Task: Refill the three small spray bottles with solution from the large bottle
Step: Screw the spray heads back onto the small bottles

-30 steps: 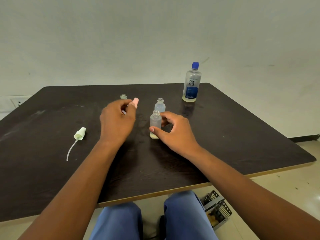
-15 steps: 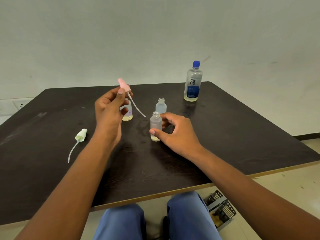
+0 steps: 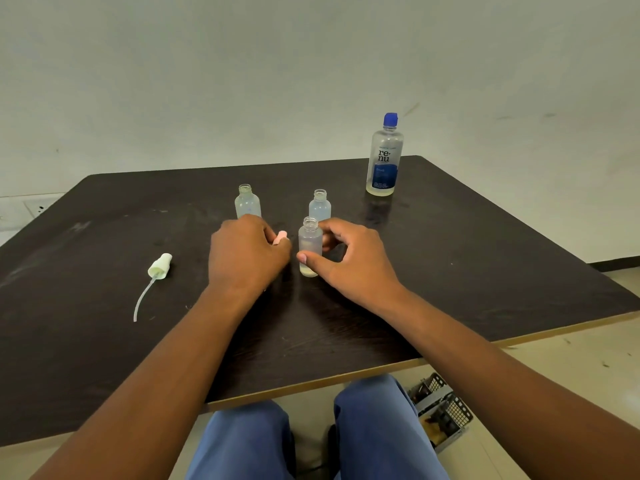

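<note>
Three small clear spray bottles stand uncapped on the dark table [image 3: 450,271]: one at the back left [image 3: 247,201], one behind the middle [image 3: 319,206], and the nearest one [image 3: 309,244], with a little yellowish liquid at its bottom. My right hand [image 3: 349,258] grips that nearest bottle. Low over the table just left of it, my left hand [image 3: 247,252] holds a pink spray cap [image 3: 280,237]; its tube is hidden. The large bottle [image 3: 385,157], blue-capped and blue-labelled, stands upright at the back right, nearly drained.
A pale green spray cap [image 3: 158,266] with its dip tube lies on the table to the left. Under the table's front right edge a wire basket [image 3: 440,410] sits on the floor beside my knees. A wall runs close behind the table.
My left hand lifted the pink spray cap with its tube out of the back left bottle, then brought it down to the table beside the nearest bottle. My right hand stayed on that bottle.
</note>
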{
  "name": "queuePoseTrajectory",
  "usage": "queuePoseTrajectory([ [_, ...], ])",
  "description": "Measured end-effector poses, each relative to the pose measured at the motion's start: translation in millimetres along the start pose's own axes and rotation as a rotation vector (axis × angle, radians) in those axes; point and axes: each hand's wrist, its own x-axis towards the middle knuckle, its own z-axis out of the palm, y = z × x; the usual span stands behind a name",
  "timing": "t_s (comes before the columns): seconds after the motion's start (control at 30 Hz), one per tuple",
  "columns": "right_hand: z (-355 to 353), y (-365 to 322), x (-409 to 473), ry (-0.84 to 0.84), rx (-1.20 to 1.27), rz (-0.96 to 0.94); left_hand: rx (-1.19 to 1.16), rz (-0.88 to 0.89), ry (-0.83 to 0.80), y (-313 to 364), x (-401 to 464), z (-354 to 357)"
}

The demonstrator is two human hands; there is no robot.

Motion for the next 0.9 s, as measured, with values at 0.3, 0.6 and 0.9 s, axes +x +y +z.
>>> queuePoseTrajectory([
  [0.3,1,3,1,-0.026,0.0,0.01,0.013,0.098,0.163,-2,2,-16],
  [0.6,0,1,2,-0.054,-0.018,0.029,0.424,-0.123,0.08,-63,3,-74],
  [0.9,-2,-2,2,-0.071,-0.049,0.055,0.468,-0.226,-0.138,-78,-2,-87],
])
